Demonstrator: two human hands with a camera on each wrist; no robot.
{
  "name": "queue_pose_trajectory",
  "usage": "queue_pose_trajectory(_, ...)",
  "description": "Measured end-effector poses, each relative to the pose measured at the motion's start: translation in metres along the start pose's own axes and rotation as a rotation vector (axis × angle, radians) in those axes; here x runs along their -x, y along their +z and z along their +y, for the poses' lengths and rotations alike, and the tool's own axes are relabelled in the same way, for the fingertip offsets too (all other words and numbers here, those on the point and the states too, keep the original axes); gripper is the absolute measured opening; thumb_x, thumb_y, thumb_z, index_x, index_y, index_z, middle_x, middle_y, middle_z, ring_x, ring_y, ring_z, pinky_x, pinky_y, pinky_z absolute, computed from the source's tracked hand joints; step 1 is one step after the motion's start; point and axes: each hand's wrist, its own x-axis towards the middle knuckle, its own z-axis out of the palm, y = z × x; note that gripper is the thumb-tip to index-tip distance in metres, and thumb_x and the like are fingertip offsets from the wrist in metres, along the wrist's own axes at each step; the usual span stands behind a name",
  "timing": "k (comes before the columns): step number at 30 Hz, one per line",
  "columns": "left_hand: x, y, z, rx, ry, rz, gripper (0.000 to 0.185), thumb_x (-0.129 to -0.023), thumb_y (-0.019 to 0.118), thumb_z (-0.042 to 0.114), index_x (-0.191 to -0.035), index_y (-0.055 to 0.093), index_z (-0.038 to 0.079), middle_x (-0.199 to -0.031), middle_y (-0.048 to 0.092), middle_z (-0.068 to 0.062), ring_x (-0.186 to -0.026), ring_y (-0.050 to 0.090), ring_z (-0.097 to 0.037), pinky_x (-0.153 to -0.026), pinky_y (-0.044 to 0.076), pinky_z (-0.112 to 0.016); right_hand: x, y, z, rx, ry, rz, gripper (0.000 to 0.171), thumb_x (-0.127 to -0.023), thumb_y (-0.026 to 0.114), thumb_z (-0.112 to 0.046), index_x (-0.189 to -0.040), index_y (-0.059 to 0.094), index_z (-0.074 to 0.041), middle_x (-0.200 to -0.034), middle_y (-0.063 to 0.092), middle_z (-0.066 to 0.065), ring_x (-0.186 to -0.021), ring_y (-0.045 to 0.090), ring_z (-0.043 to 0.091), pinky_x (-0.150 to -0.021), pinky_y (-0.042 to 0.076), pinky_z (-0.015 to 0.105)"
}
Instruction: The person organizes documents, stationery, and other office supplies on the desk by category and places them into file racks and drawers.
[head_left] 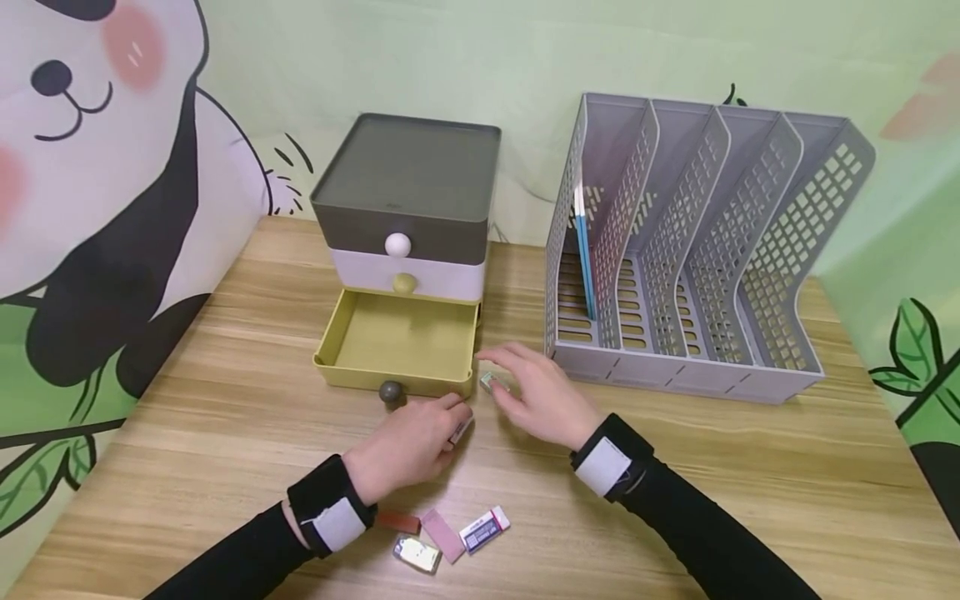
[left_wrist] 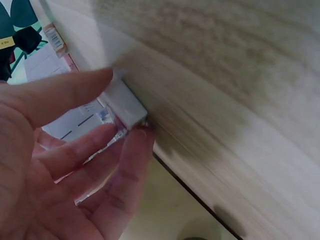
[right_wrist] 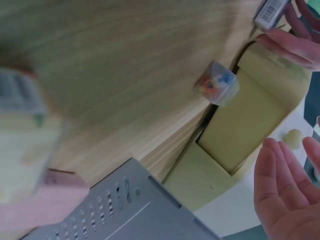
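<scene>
Left hand (head_left: 408, 443) on wooden desk (head_left: 750, 450), just in front of open yellow drawer (head_left: 401, 343); pinching white eraser (head_left: 460, 430) between thumb and fingers, grip closed round it. Confirmed in left wrist view: white eraser (left_wrist: 122, 105) clamped by fingertips (left_wrist: 137, 142), paper sleeve with print visible, one end poking out past the tips. Right hand (head_left: 536, 393) beside drawer's right front corner, fingers straight and loose, holding nothing. Small clear box (head_left: 491, 382) with coloured bits inside lying on desk just under those fingers, next to drawer corner; contact with fingers not clear. Same clear box (right_wrist: 217, 83) in right wrist view, resting against drawer edge, apart from the palm. Drawer pulled out from bottom of small three-tier drawer unit (head_left: 408, 208); dark knob (head_left: 392, 392) on its front, just left of left hand; inside looks bare. Near left wrist, close to desk's front edge: cluster of erasers (head_left: 442, 533) – red-brown, pink, white with blue sleeve, one shiny wrapped. Grey file rack (head_left: 697, 250) at right, well apart from both hands, blue folder (head_left: 583, 250) standing in its leftmost slot.
</scene>
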Motion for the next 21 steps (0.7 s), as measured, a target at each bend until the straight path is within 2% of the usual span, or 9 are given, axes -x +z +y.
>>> queue_pose_trajectory(4, 0.003, -0.001, -0.001, 0.024, -0.002, -0.028, 0.040, -0.071, 0.083, 0.010, -0.105, 0.063, 0.004, -0.096, 0.060, -0.006, -0.081, 0.062, -0.020, -0.071, 0.053, -0.035, -0.006, 0.006, 0.001, 0.024, -0.031, -0.021, 0.036, -0.092, 0.064, -0.010, -0.128, 0.061, -0.004, -0.125, 0.061, 0.014, -0.109, 0.062, 0.028, -0.093, 0.050, 0.041)
queue_pose_trajectory(9, 0.012, -0.005, -0.004, 0.062, -0.022, -0.028, 0.038, -0.071, 0.083, 0.015, -0.102, 0.064, 0.003, -0.093, 0.058, -0.005, -0.076, 0.058, -0.017, -0.067, 0.052, -0.034, -0.011, 0.014, 0.003, 0.065, -0.058, -0.022, 0.028, -0.093, 0.065, -0.012, -0.120, 0.066, -0.004, -0.132, 0.057, 0.018, -0.114, 0.060, 0.032, -0.095, 0.048, 0.043)
queue_pose_trajectory(13, 0.022, -0.012, -0.007, 0.088, -0.035, -0.005, 0.042, -0.071, 0.084, 0.017, -0.105, 0.065, 0.001, -0.096, 0.059, -0.005, -0.075, 0.058, -0.016, -0.066, 0.052, -0.032, -0.012, 0.017, 0.005, 0.060, -0.086, -0.006, 0.024, -0.092, 0.066, -0.010, -0.115, 0.068, -0.003, -0.131, 0.058, 0.019, -0.115, 0.060, 0.034, -0.096, 0.047, 0.045)
queue_pose_trajectory(16, 0.028, -0.020, -0.010, 0.119, -0.037, 0.024, 0.047, -0.071, 0.084, 0.018, -0.110, 0.065, -0.001, -0.102, 0.061, -0.008, -0.080, 0.060, -0.017, -0.071, 0.053, -0.033, -0.013, 0.017, 0.005, 0.061, -0.095, -0.001, 0.022, -0.092, 0.067, -0.010, -0.113, 0.069, -0.003, -0.129, 0.060, 0.018, -0.114, 0.061, 0.033, -0.096, 0.047, 0.044)
queue_pose_trajectory(21, 0.031, -0.038, -0.013, 0.157, -0.028, 0.086, 0.052, -0.072, 0.084, 0.018, -0.115, 0.064, -0.004, -0.104, 0.061, -0.009, -0.081, 0.061, -0.018, -0.070, 0.054, -0.034, -0.015, 0.015, 0.005, 0.059, -0.106, -0.010, 0.019, -0.092, 0.066, -0.008, -0.109, 0.071, -0.003, -0.126, 0.062, 0.018, -0.111, 0.063, 0.031, -0.094, 0.049, 0.041)
